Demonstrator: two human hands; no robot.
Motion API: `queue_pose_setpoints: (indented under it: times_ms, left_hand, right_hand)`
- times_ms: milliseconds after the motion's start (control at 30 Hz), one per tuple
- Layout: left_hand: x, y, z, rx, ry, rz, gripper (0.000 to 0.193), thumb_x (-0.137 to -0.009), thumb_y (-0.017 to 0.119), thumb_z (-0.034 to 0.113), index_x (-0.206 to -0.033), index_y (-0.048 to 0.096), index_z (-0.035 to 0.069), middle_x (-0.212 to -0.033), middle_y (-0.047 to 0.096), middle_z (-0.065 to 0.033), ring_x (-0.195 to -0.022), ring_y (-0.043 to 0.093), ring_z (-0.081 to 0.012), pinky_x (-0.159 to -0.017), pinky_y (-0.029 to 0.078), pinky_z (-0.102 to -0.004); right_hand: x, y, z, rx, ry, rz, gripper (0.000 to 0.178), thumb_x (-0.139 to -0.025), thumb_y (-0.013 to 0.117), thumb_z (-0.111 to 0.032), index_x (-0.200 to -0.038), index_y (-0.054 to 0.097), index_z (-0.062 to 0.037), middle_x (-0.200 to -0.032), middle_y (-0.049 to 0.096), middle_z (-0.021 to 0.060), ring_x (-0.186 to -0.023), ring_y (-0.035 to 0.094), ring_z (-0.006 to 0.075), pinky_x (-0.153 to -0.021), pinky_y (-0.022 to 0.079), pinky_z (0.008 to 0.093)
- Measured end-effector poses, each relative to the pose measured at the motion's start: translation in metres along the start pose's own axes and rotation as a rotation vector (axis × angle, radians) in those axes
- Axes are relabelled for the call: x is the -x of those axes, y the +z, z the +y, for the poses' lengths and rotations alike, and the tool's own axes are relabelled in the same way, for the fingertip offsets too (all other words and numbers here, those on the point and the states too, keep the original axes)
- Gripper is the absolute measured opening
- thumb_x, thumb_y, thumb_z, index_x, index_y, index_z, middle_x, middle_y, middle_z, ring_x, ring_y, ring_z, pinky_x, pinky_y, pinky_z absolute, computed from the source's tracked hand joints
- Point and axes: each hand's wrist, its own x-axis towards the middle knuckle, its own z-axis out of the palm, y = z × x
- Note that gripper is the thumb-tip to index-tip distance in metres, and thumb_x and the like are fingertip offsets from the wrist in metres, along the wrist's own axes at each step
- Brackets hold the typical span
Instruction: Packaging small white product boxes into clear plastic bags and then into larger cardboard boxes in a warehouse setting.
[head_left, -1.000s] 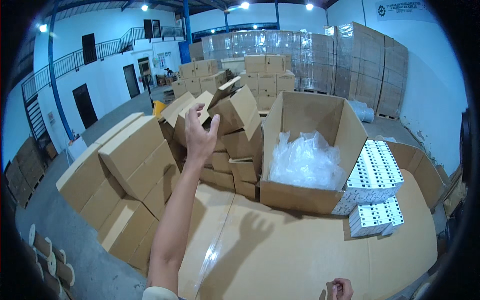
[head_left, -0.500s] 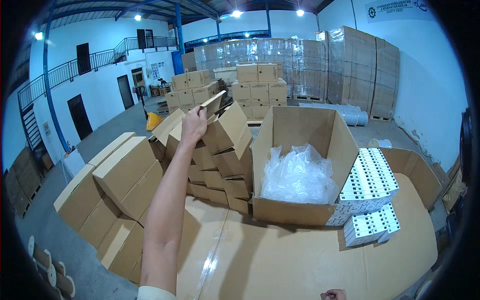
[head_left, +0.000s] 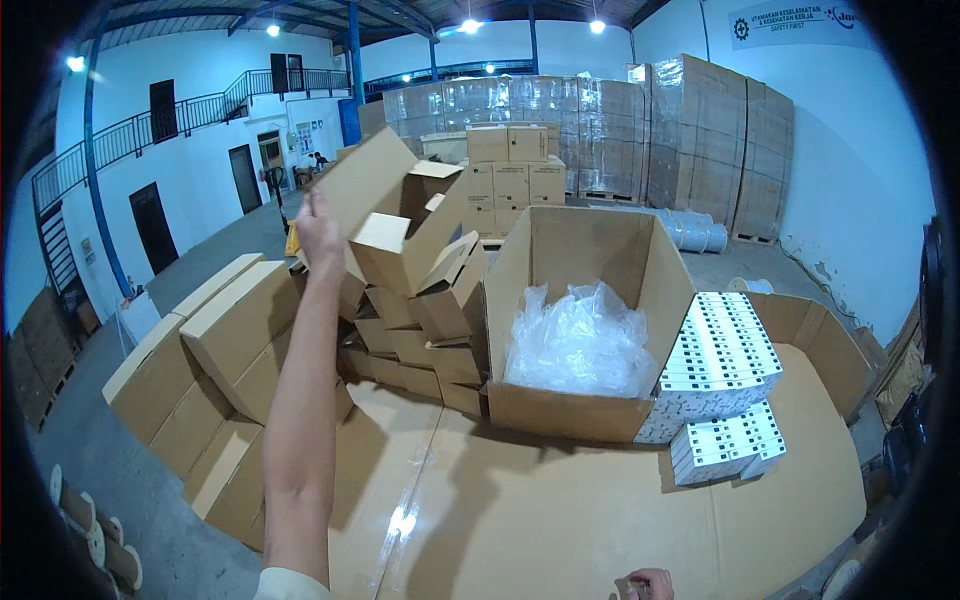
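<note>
My left hand [head_left: 320, 236] is closed on the raised lid flap of a small open cardboard box [head_left: 385, 268]. The box is tilted above a stack of similar open boxes [head_left: 408, 345], its inside partly showing. At the lower edge my right hand [head_left: 646, 584] shows only in part, fingers curled; whatever they hold is hidden. Right of the stack stands a large open carton [head_left: 570, 415] with crumpled clear plastic bags [head_left: 580, 342] in it. Beside that carton, white printed small boxes [head_left: 720, 345] are piled in rows, with a smaller group [head_left: 728, 445] in front.
Closed brown boxes [head_left: 240, 340] line the table's left side. The work surface is cardboard [head_left: 560, 510] with a taped seam. Behind are stacked cartons on a pallet [head_left: 510, 180], wrapped pallet loads [head_left: 690, 140] and wire spools [head_left: 695, 232]. Empty-looking reels [head_left: 115, 555] lie at lower left.
My left hand has moved left and lower, pulling the box by its flap so that it lifts and tips on the stack. My right hand has come slightly further into view. The view has shifted a little.
</note>
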Motion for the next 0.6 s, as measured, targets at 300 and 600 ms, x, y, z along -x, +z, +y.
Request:
queue_pose_setpoints:
  times_ms: [300,600]
  left_hand:
    - [0.127,-0.135,0.098,0.551,-0.436,0.092,0.058,-0.108,0.050,0.040,-0.145,0.046,-0.003,-0.142,0.055,-0.0159,-0.126,0.058,-0.0280,-0.108,0.047,-0.0420]
    - [0.338,-0.220,0.128,0.315,-0.535,0.043,0.051,-0.112,0.033,0.036,-0.147,0.048,0.002,-0.148,0.049,-0.0162,-0.136,0.051,-0.0301,-0.115,0.042,-0.0427]
  right_hand:
    - [-0.047,0.026,0.008,-0.290,0.029,-0.093,0.033,-0.084,0.067,0.000,-0.116,0.059,-0.0003,-0.106,0.062,0.0152,-0.094,0.060,0.0257,-0.080,0.050,0.0345]
    - [-0.147,0.079,-0.047,-0.449,-0.191,-0.150,0.052,-0.090,0.066,-0.008,-0.139,0.047,-0.0029,-0.129,0.056,0.0157,-0.115,0.059,0.0275,-0.092,0.051,0.0391]
